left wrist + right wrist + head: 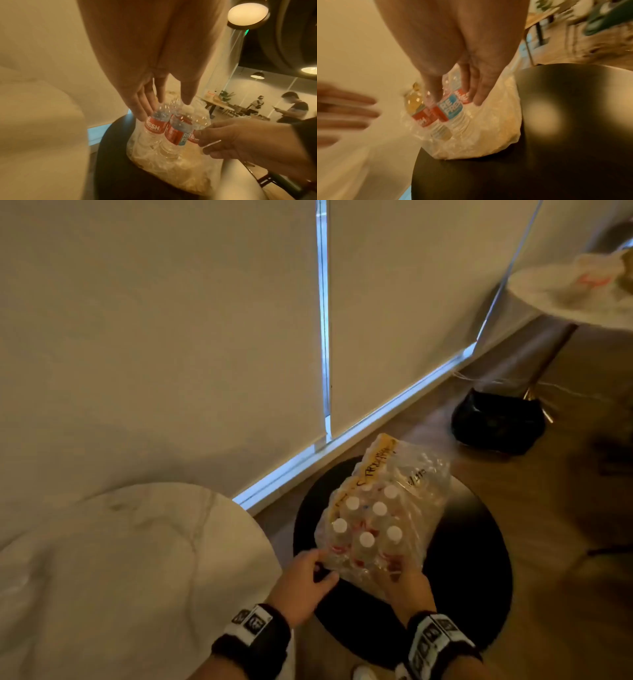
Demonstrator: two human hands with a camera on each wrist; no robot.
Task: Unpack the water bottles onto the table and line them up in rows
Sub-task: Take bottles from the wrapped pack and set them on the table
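Observation:
A pack of water bottles [383,508] in clear plastic wrap stands on a round black stool [472,577]. The bottles have white caps and red and blue labels [154,125]. My left hand [308,573] is at the pack's near left corner, and its straight fingers [142,108] touch the bottle shoulders through the wrap. My right hand [407,580] holds the near right side. Its thumb and fingers [476,94] straddle a blue-labelled bottle [452,108] through the wrap. The white marble table [120,559] lies to the left with no bottles on it.
A pale blind wall with a lit gap runs behind the stool. A black bag [496,422] sits on the wooden floor by a second white table [575,292]. Two people [295,108] stand far off in the left wrist view.

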